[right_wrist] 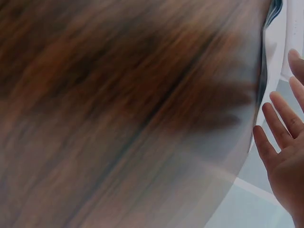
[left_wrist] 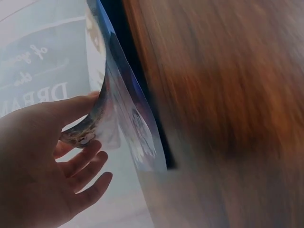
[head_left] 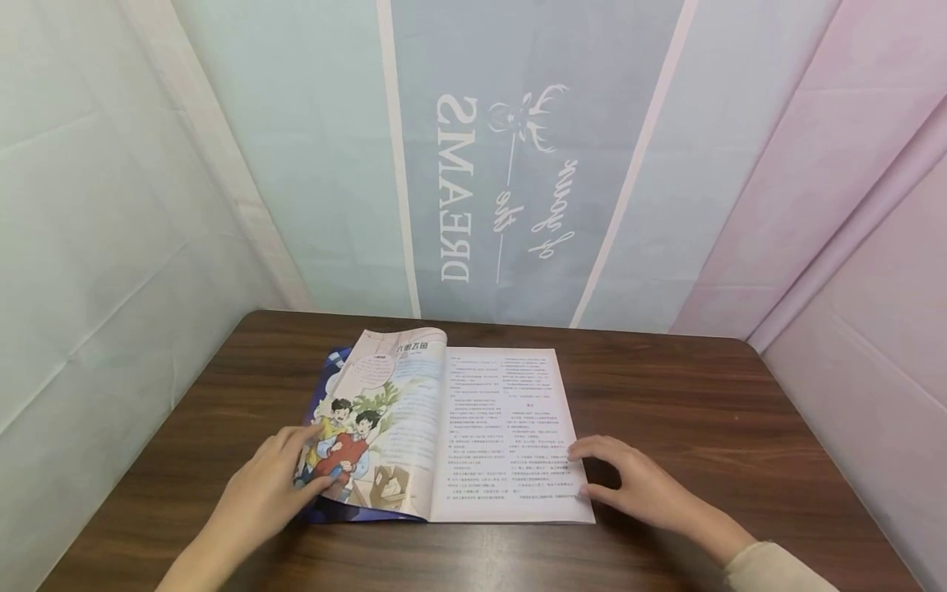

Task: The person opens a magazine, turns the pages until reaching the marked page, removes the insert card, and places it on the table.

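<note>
An open magazine (head_left: 510,436) lies on the wooden table, its right page covered in printed text. The illustrated left page (head_left: 370,419), showing cartoon children, is bowed upward, and a blue cover edge shows beneath it. My left hand (head_left: 262,485) holds that page's outer edge between thumb and fingers; the left wrist view shows the page (left_wrist: 97,111) curving into the grasp of the hand (left_wrist: 42,156). At the right page's outer edge is my right hand (head_left: 644,489), thumb and forefinger spread along the margin. In the right wrist view its fingers (right_wrist: 280,118) look extended and apart.
The dark wood-grain table (head_left: 688,395) extends around the magazine on both sides. Behind it hangs a pale blue fabric backdrop (head_left: 333,164) with mirrored white lettering and a deer's head. White cloth (head_left: 81,205) hangs at the left and pinkish cloth (head_left: 873,329) at the right.
</note>
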`<action>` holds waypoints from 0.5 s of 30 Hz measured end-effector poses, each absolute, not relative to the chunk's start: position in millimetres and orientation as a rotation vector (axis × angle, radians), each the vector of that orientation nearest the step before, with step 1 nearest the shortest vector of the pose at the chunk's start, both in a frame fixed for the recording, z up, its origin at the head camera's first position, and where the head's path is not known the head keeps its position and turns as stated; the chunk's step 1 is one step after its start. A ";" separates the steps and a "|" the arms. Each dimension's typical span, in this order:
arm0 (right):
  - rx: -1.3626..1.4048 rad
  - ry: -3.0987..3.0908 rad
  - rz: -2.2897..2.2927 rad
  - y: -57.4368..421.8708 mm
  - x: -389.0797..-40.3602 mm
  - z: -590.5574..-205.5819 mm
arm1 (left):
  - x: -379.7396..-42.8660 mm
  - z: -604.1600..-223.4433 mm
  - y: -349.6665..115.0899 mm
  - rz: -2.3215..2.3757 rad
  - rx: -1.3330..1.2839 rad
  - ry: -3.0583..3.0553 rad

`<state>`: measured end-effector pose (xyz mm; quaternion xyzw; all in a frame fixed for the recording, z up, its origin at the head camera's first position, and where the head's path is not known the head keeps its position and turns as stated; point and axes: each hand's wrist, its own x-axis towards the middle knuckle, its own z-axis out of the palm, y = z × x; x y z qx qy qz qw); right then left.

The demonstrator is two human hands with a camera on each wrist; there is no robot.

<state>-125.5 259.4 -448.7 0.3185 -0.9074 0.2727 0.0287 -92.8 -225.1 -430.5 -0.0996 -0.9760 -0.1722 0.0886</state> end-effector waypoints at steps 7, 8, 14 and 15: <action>0.997 -2.843 0.778 264.3 -125.1 -450.1 | -91.6 -436.5 -242.5 -0.443 -0.283 -3.035; 1.001 -2.846 0.775 264.6 -125.0 -450.0 | -91.4 -437.3 -244.2 -0.434 -0.282 -3.046; 1.016 -2.899 0.772 266.2 -124.4 -449.9 | -91.1 -441.1 -251.5 -0.428 -0.300 -3.085; 1.014 -2.919 0.771 266.1 -124.4 -449.7 | -91.5 -441.7 -252.7 -0.431 -0.308 -3.089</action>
